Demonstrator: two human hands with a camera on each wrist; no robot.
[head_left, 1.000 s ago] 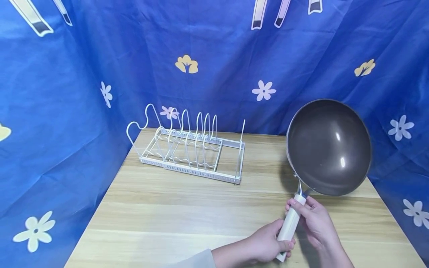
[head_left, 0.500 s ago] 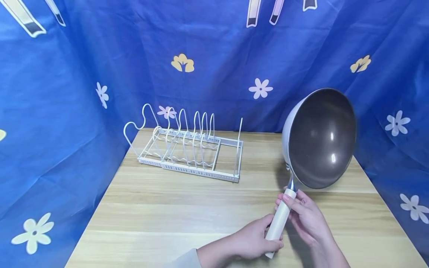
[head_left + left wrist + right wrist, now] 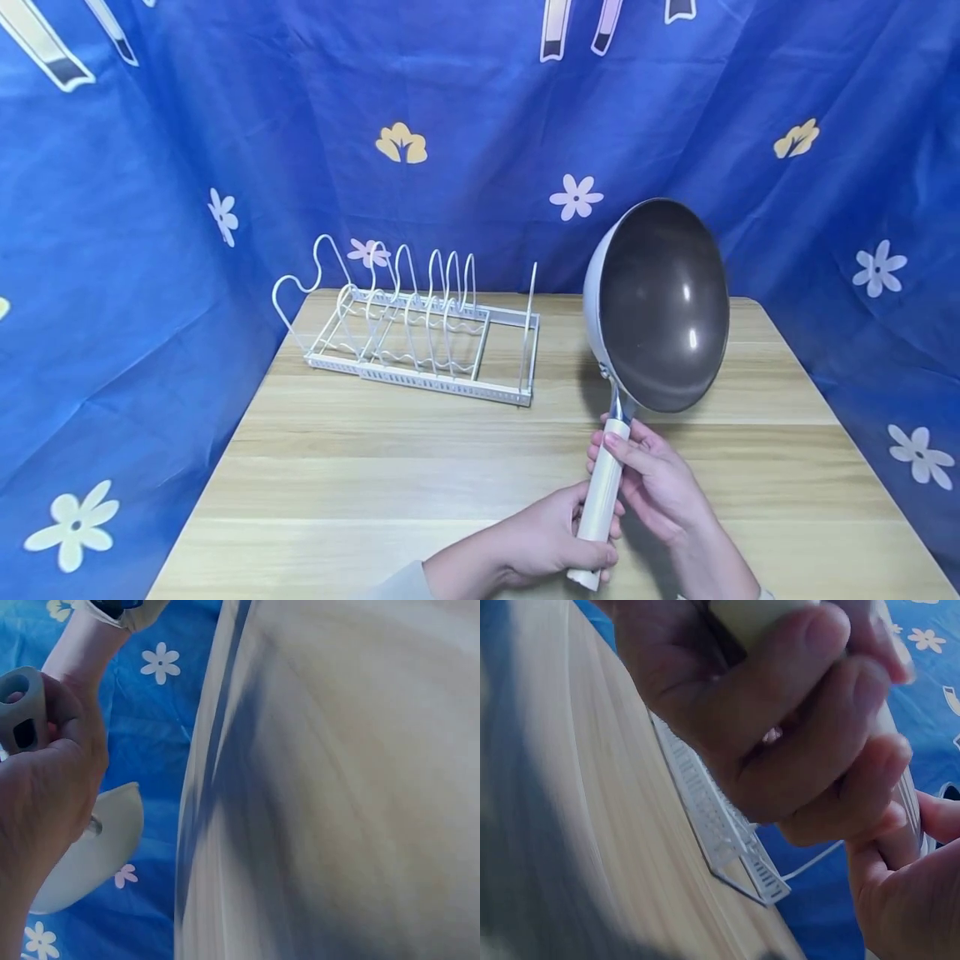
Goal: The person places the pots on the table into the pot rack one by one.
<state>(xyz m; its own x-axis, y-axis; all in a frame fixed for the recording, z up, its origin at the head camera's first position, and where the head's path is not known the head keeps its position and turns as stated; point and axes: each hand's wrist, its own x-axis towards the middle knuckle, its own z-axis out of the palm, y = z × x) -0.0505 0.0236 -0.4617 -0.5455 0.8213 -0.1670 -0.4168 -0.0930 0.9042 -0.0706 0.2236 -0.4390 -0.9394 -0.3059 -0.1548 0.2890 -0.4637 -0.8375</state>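
pan [image 3: 663, 308], dark inside, held tilted above the right part of the wooden table [image 3: 360, 467], open side turned rightward and toward the head camera. left hand [image 3: 547, 533] wrapped round the lower end of the pale handle [image 3: 600, 496]; right hand [image 3: 663, 483] grips it higher up, near the metal neck [image 3: 618, 406]. white wire rack [image 3: 442, 383] stands to the left, well apart from the pan; patterned blue cloth [image 3: 465, 92] hangs behind.

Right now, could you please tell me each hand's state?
Left hand: holding the white cylindrical handle near its free end.
Right hand: holding it nearer the round, dark-lined pan.
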